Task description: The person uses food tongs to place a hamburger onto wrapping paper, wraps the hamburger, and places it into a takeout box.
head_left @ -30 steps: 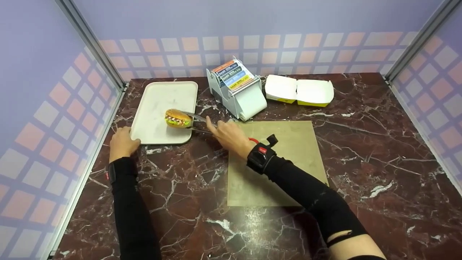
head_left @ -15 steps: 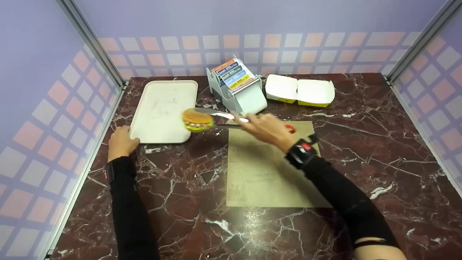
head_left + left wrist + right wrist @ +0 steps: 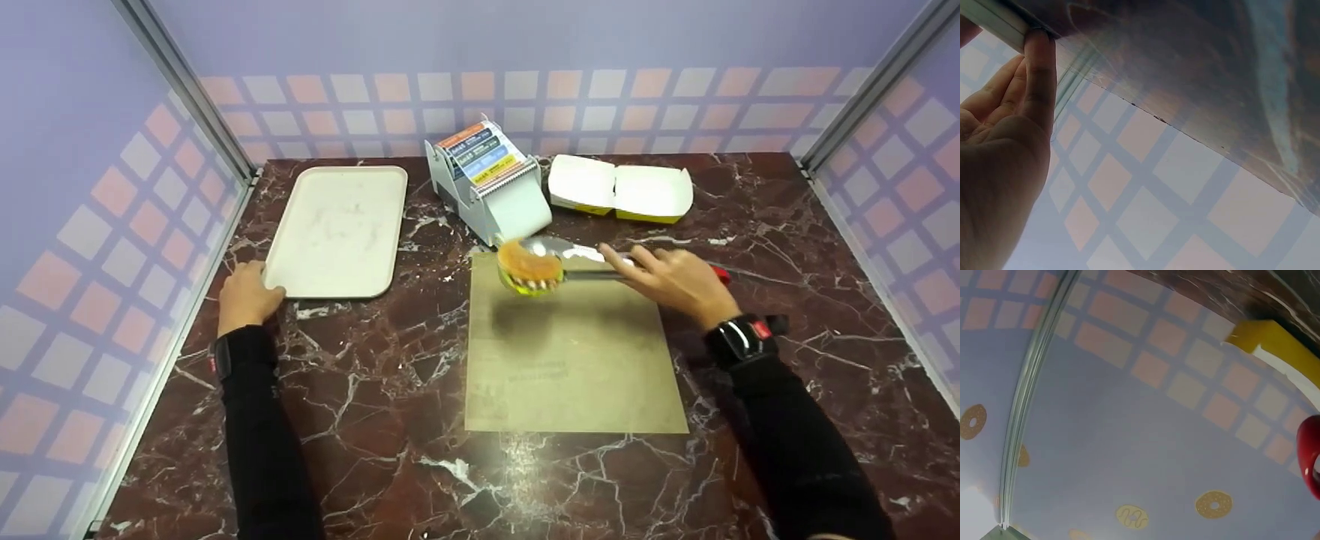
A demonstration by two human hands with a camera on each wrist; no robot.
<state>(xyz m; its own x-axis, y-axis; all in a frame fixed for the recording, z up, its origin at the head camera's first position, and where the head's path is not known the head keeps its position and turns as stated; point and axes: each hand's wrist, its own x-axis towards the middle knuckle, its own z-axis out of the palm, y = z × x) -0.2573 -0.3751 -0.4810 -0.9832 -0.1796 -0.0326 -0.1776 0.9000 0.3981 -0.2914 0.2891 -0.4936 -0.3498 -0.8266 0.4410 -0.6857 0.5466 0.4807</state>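
Stainless-steel tongs (image 3: 589, 274) are held in my right hand (image 3: 675, 281), and a red part (image 3: 1310, 453) of them shows at the right edge of the right wrist view. Their tips hold a toy-like hamburger (image 3: 529, 267), slightly tilted, above the upper left of a brown paper sheet (image 3: 570, 375); its shadow falls on the paper. At the far left, my left hand (image 3: 249, 295) grips the near-left corner of a white tray (image 3: 337, 232), thumb along the near edge. The left wrist view shows my left hand (image 3: 1022, 124) against the tray's rim (image 3: 999, 22).
A label dispenser (image 3: 491, 180) with a white roll stands behind the paper. To its right lies an opened white and yellow burger box (image 3: 652, 191), also seen as a yellow-edged box (image 3: 1275, 340). Patterned walls enclose the dark marble table (image 3: 360, 450).
My right hand has carried the tongs and hamburger rightward, from over the tray to over the brown paper. The left hand has stayed at the tray's corner.
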